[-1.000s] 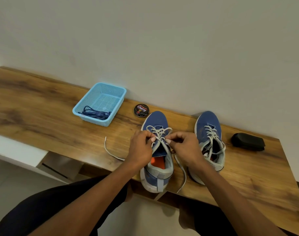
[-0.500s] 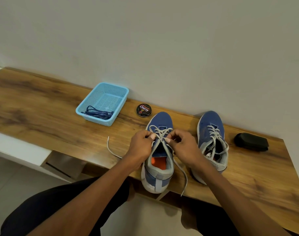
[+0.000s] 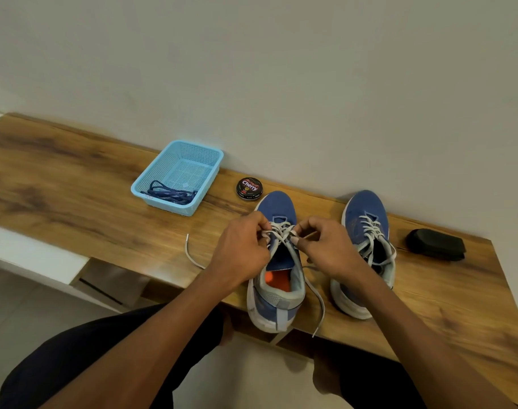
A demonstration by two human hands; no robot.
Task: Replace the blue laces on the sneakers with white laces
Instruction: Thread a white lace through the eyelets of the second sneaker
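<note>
Two blue sneakers sit on the wooden bench, long axes running front-to-back, toes toward the wall, heels toward the person at the near edge. Left sneaker: heel slightly overhangs the bench edge, orange insole visible inside, tongue exposed, white lace crossed through the lower eyelets only. Left hand and right hand meet over the eyelet area; fingers of both curled, thumb and forefinger of each pinching the white lace on its own side of the tongue. One free lace end trails left across the bench top; the other hangs off the near edge, to the right of the heel. Right sneaker stands just beside, approx. parallel, white lace already threaded up its eyelets. Rear left: light-blue plastic basket against the wall, blue laces bundled in its near corner. Round black polish tin sits btwn basket and left sneaker toe. Black oblong object lies right of the right sneaker, type cannot be told.
</note>
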